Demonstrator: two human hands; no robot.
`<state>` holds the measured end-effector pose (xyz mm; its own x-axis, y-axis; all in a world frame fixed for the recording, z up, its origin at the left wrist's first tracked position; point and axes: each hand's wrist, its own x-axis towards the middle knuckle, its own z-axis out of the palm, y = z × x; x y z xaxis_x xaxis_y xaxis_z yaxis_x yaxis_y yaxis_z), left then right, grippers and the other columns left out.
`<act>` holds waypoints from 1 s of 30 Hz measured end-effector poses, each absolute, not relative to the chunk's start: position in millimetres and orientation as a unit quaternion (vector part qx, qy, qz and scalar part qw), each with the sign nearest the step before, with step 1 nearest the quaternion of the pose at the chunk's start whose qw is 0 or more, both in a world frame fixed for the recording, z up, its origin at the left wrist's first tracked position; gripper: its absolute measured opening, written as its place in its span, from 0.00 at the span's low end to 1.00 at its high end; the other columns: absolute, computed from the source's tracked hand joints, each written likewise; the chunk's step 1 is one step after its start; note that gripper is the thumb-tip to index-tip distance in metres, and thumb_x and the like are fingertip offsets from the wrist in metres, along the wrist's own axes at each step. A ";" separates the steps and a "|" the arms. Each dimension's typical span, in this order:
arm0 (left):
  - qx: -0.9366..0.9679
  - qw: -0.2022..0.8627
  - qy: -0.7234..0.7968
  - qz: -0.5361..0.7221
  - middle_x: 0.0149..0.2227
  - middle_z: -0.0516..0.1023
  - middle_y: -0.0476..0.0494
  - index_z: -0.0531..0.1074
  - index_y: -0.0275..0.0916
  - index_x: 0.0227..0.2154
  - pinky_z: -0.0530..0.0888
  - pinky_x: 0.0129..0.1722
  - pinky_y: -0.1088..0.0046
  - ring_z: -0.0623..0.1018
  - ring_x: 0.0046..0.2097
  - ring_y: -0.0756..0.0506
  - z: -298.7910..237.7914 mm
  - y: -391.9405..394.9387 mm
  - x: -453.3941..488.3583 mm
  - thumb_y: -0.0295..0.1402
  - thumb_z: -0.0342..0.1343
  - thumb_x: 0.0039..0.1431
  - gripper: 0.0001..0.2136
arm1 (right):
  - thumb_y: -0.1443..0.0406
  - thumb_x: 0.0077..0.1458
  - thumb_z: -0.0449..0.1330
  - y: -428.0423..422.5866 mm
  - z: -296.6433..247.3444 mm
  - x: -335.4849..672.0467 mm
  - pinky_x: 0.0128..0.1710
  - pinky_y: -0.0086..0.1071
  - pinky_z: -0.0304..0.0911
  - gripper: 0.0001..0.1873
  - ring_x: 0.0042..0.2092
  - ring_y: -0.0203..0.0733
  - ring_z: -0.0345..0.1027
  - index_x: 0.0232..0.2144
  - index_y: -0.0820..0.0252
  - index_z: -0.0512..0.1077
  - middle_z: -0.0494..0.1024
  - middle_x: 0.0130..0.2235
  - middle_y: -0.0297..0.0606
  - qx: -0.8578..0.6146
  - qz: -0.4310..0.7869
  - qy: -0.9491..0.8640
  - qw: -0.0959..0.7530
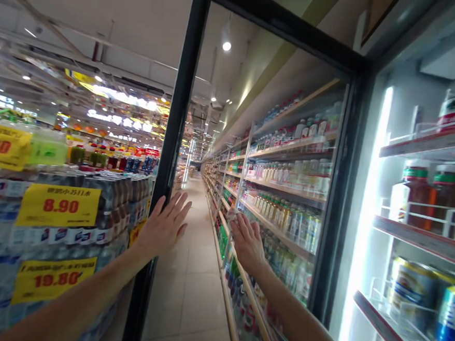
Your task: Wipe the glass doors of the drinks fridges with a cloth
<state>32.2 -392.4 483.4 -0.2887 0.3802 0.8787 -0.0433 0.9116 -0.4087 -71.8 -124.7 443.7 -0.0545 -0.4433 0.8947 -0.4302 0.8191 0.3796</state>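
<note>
A cooler's glass door (291, 149) with a black frame (180, 99) stands swung open in front of me. My left hand (165, 220) lies with fingers spread at the frame's left edge, its fingertips over the glass. Against the middle of the pane is my right hand (248, 242), its fingers pressed over a crumpled whitish cloth (232, 215). Only a small piece of that cloth shows past the fingertips; the rest is hidden under the hand.
To the right, the lit cooler holds bottles (415, 196) and cans (414, 282) on wire-fronted shelves (421, 238). Stacked packs of bottles (104, 203) with yellow price signs (59, 206) stand close on the left. Through the pane appear a tiled aisle (195, 241) and long drink shelves.
</note>
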 end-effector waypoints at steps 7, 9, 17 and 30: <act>-0.088 0.537 -0.810 0.216 0.64 0.50 0.35 0.59 0.31 0.58 0.47 0.62 0.54 0.53 0.65 0.38 471.6 -386.7 47.4 0.36 0.46 0.59 0.25 | 0.66 0.58 0.40 -38.9 460.9 -78.0 0.57 0.55 0.48 0.31 0.64 0.54 0.44 0.63 0.69 0.45 0.50 0.63 0.57 0.009 0.222 -0.796 0.563; -0.087 0.533 -0.813 0.217 0.64 0.50 0.35 0.58 0.31 0.59 0.48 0.62 0.54 0.52 0.65 0.38 468.5 -386.0 49.6 0.36 0.46 0.60 0.25 | 0.67 0.57 0.39 -58.2 453.4 -75.3 0.57 0.52 0.51 0.31 0.64 0.53 0.44 0.63 0.73 0.44 0.49 0.63 0.60 0.006 0.247 -0.786 0.567; -0.094 0.534 -0.814 0.209 0.64 0.51 0.35 0.56 0.33 0.60 0.47 0.63 0.56 0.52 0.65 0.40 468.2 -385.9 53.0 0.38 0.47 0.59 0.27 | 0.72 0.54 0.48 -181.5 395.8 -49.0 0.62 0.48 0.39 0.29 0.65 0.44 0.41 0.59 0.60 0.56 0.59 0.61 0.46 0.404 0.001 -0.692 0.599; -0.076 0.547 -0.814 0.178 0.62 0.57 0.36 0.58 0.33 0.59 0.42 0.63 0.54 0.56 0.64 0.41 411.8 -395.8 52.0 0.39 0.43 0.61 0.25 | 0.72 0.58 0.42 -155.9 378.7 -56.5 0.59 0.48 0.47 0.33 0.62 0.48 0.50 0.64 0.58 0.43 0.60 0.60 0.48 0.249 0.107 -0.724 0.635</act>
<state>52.0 -395.8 411.8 -0.3893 0.3180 0.8645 -0.0720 0.9251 -0.3728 -56.5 -155.9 378.7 -0.0701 -0.2251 0.9718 -0.4967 0.8527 0.1616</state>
